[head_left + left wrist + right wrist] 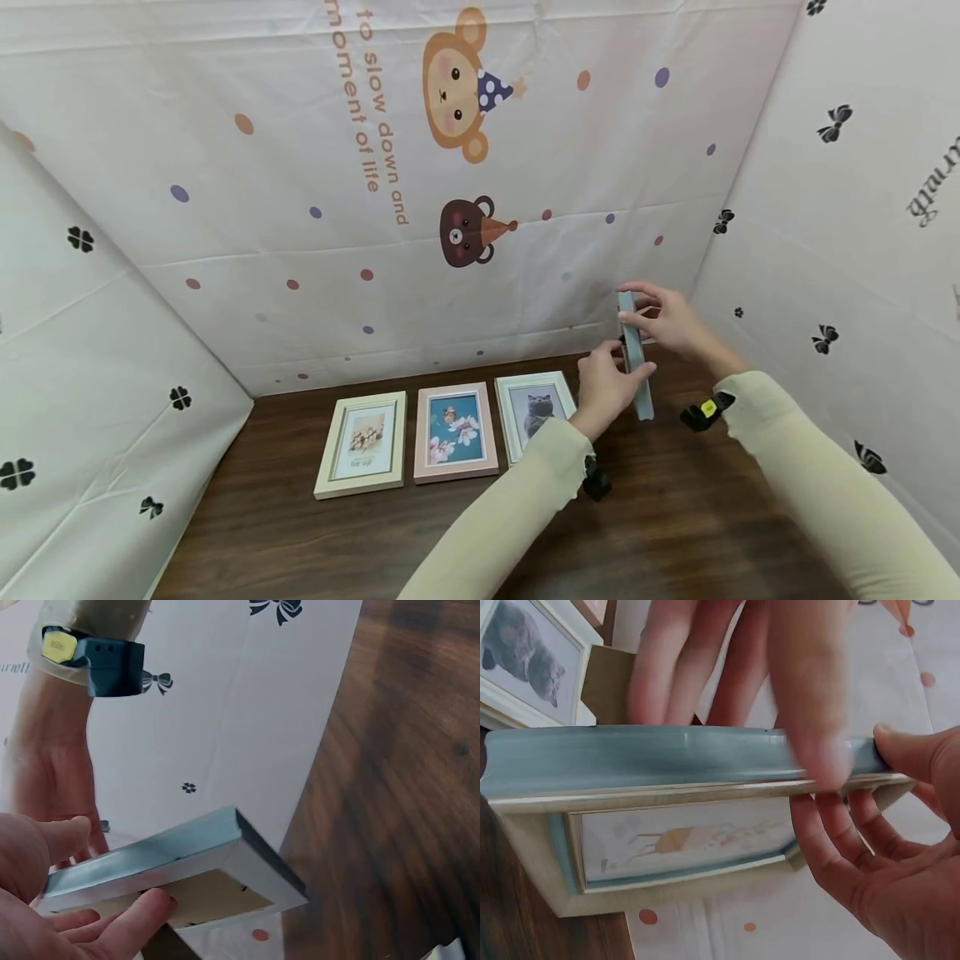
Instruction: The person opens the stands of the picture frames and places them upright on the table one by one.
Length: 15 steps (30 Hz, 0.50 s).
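A photo frame with blue-grey edges (635,358) is held off the table on its side, its narrow edge toward the head camera. My left hand (606,385) grips its lower part, thumb over the edge and fingers against the pale backing (217,896). My right hand (669,321) holds the upper end between thumb and fingers. The right wrist view shows the frame's gold-toned front and a picture (682,844) with an orange figure behind it. A brown flap (607,682) sticks out behind the frame, partly hidden by the left fingers.
Left of my hands, a cream frame (322,467), a pink frame (457,475) and a white frame (513,387) with a grey cat picture lie in a row on the dark wooden table (300,550). Printed white cloth walls (225,333) stand behind and at both sides.
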### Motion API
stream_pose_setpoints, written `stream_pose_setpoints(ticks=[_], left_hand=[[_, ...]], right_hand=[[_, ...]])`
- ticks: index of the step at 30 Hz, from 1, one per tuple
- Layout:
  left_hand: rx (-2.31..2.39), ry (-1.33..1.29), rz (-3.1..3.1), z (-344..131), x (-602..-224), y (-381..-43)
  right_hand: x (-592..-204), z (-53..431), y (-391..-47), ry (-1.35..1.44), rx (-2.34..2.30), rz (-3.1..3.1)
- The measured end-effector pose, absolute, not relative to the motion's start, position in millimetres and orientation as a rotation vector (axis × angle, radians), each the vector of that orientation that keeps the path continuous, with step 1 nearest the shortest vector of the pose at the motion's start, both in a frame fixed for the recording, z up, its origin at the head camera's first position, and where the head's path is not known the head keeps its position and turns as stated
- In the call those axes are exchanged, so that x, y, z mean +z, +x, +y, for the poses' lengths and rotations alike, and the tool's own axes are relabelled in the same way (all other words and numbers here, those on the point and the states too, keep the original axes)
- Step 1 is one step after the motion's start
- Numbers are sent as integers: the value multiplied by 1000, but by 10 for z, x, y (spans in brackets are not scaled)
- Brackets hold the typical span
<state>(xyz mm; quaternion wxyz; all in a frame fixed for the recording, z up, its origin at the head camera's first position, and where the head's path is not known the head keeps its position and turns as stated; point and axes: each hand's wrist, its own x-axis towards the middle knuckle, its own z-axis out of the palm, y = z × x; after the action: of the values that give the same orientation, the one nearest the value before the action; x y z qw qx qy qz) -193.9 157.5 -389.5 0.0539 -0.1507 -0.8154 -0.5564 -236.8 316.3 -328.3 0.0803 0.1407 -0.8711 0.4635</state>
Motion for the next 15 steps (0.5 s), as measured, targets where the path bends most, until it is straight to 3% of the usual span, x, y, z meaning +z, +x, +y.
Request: stream_pose_setpoints(ticks=[15], left_hand=[[-1577, -291, -2518, 1634, -4034, -1995]], right_hand=[[-3305, 2879, -2243, 329, 1211, -2572]])
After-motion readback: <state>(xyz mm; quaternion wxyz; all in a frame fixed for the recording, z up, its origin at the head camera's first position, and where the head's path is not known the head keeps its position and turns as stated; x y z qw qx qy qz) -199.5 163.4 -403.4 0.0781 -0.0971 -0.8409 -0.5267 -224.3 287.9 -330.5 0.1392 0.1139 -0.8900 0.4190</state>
